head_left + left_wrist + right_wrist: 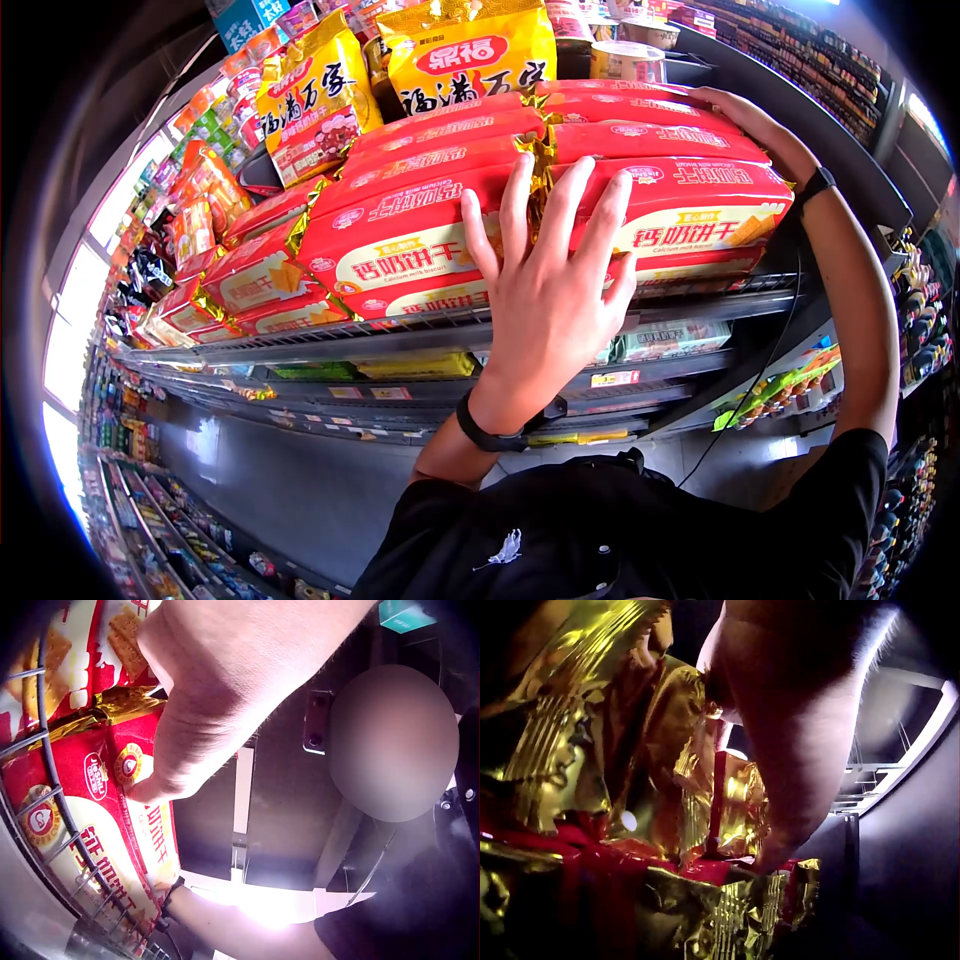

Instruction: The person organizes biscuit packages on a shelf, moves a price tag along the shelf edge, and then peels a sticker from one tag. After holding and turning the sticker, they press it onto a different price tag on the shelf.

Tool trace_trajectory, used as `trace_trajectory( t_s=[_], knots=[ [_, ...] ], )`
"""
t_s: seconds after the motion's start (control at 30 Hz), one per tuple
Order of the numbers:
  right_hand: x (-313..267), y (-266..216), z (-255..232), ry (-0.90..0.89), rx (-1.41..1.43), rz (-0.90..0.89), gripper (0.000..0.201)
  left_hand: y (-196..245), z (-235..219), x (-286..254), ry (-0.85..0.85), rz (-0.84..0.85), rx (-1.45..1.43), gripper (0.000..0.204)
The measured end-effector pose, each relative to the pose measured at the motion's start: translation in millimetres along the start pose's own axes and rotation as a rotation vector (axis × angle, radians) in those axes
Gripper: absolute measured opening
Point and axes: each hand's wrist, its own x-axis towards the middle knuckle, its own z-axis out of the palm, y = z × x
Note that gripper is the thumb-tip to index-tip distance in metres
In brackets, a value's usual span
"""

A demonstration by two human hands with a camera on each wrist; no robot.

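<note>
Two side-by-side rows of red biscuit packs (400, 230) sit on a shelf (420, 338) behind a low wire rail, gold ends meeting midway. The left hand (555, 285) rests against the front packs over that seam, fingers straight and spread. The right hand (750, 115) reaches to the rows' far right corner; its fingers are partly hidden, so whether they grip cannot be told. Yellow bags (480, 45) stand behind.

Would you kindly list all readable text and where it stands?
"钙奶饼干": red biscuit pack
"Calcium milk biscuit": same pack
"匠心制作": same pack
"JieShiLi": oval pack logo, left wrist view
"福满万家": yellow bag
"鼎福": same bag
Shelf tags, other print: too small, unclear.
</note>
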Motion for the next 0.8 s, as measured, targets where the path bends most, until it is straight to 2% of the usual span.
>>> trace_trajectory(
  t_s=[0.13,0.2,0.3,0.37,0.4,0.47,0.5,0.57,0.6,0.7,0.8],
  knots=[
    [11,1,-14,0.019,0.089,0.159,0.045,-7,-7,-4,0.061,0.012,-0.064,0.061],
    [7,14,-12,0.046,0.016,-0.115,0.048,-11,-18,-7,0.11,-0.011,-0.002,0.061],
    [42,41,-45,0.044,-0.105,-0.318,0.047,-22,-31,-14,0.16,-0.076,0.047,0.066],
    [53,36,-46,0.06,-0.124,-0.226,0.041,-28,-32,-17,0.161,-0.087,0.022,0.068],
    [47,17,-35,0.088,-0.104,-0.103,0.038,-28,-33,-19,0.165,-0.091,0.015,0.069],
    [44,5,-24,0.108,-0.136,0.013,0.034,-31,-31,-23,0.187,-0.087,-0.006,0.069],
    [43,4,-22,0.099,-0.188,0.004,0.033,-33,-30,-24,0.197,-0.081,-0.018,0.069],
    [50,19,-41,0.023,-0.395,-0.273,0.034,-37,-30,-27,0.205,-0.066,-0.057,0.071],
    [65,48,-75,-0.052,-0.544,-0.542,0.036,-39,-31,-30,0.207,-0.063,-0.074,0.072],
    [34,40,-56,0.033,-0.696,-0.636,0.043,-48,-32,-40,0.218,-0.099,-0.071,0.074],
    [3,32,-63,0.082,-0.657,-0.602,0.052,-72,-43,-61,0.261,-0.175,-0.057,0.078]
  ],
)
